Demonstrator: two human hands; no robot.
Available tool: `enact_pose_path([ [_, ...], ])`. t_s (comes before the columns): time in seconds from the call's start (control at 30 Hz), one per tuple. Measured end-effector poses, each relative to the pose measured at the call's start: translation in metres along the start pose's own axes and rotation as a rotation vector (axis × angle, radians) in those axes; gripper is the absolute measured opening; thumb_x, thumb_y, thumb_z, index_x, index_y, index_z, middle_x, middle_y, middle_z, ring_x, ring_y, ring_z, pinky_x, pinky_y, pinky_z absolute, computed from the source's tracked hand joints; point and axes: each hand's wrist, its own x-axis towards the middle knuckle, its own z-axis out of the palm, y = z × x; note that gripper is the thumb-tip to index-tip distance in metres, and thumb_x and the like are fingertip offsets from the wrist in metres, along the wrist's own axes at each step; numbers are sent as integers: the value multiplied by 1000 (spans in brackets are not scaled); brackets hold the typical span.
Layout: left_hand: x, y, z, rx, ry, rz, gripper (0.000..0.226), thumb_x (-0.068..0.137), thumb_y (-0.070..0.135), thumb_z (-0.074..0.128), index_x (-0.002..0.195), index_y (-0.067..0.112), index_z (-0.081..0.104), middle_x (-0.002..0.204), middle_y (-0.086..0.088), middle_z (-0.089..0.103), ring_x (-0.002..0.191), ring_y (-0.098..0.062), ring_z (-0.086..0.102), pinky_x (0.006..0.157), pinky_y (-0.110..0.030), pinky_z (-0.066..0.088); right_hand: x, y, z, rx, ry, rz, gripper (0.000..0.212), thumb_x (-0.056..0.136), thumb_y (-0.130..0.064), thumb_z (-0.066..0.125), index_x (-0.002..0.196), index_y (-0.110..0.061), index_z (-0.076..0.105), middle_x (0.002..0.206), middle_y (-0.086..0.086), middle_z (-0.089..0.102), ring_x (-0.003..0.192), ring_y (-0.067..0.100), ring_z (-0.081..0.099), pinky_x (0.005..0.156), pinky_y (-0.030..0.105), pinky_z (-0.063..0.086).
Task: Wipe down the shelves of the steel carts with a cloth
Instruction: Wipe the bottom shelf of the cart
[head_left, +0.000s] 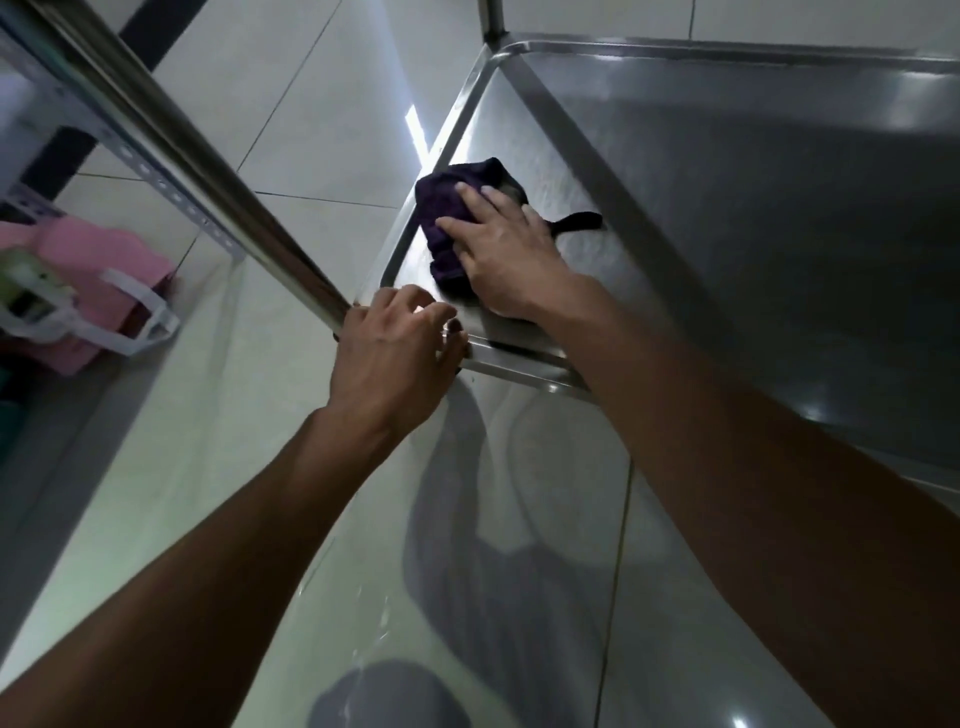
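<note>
right hand (506, 254) pressed flat, fingers apart, on cloth (449, 221); left hand (397, 358) seemingly gripping shelf (727, 156) corner.

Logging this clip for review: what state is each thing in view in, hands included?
Cloth: dark purple, bunched, pressed flat on the shelf near its left rim.
Right hand: palm down on the cloth, fingers spread.
Left hand: grip closed around the shelf's near corner, at the post's base.
Cart shelf: bare steel, reflective, nothing else on it.
Cart post: upright, shiny.
Pink bag: on the floor, left, slumped.
</note>
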Motion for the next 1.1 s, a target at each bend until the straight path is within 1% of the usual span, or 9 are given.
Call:
enact_pose_path([
  [0.17,14,46,6,-44,-39,44,29,99,40,47,110,25,70,122,0,62,113,-23,53,90,-42,44,-39,62,-12,-36,113,80,46,105,-33,33,150,-31,39,166,1,13,151,26,11,121,52,15],
  [0.3,29,100,14,-109,-70,106,34,101,43,43,120,26,66,133,-1,56,125,-23,46,97,-44,40,-92,122,-26,-49,174,202,46,106,-34,28,151,-32,34,166,-3,9,153,25,8,122,54,11],
  [0.4,39,140,17,-154,-101,174,38,101,44,43,128,26,61,141,-1,51,132,-23,41,103,-46,36,-137,160,-39,-83,224,290,45,107,-30,28,151,-28,36,166,2,12,152,27,11,121,55,16],
  [0.57,51,193,22,-189,-91,264,35,99,41,46,125,25,64,136,-1,55,128,-25,45,101,-47,39,-210,212,-60,-30,297,484,44,108,-32,29,151,-26,38,167,0,12,153,25,8,121,53,17],
  [0.7,57,213,27,-208,-84,292,36,99,43,42,125,28,63,136,1,55,126,-25,50,100,-49,42,-251,232,-73,-4,332,594,45,108,-34,29,152,-28,37,167,-4,8,153,20,5,122,50,14],
  [0.83,59,211,35,-200,-100,292,33,100,43,43,123,30,63,133,1,56,123,-26,50,98,-49,41,-253,233,-77,30,358,642,47,107,-38,34,153,-27,35,168,-1,0,153,26,9,122,50,13],
  [0.93,59,207,37,-192,-114,305,33,99,42,46,125,31,62,133,2,54,123,-25,48,98,-48,39,-238,228,-77,35,350,661,49,106,-39,34,153,-27,32,168,-1,2,153,25,7,123,51,10],
  [1.03,61,203,35,-194,-122,327,33,98,42,46,126,32,62,134,4,53,124,-24,47,97,-46,38,-207,220,-76,23,307,606,49,106,-38,34,153,-23,31,167,2,6,153,26,6,122,53,11],
  [1.1,63,193,32,-166,-88,334,33,98,42,45,123,30,63,132,4,56,124,-24,47,98,-47,40,-182,209,-73,9,284,555,48,106,-36,32,152,-21,33,167,4,8,153,25,5,122,53,12],
])
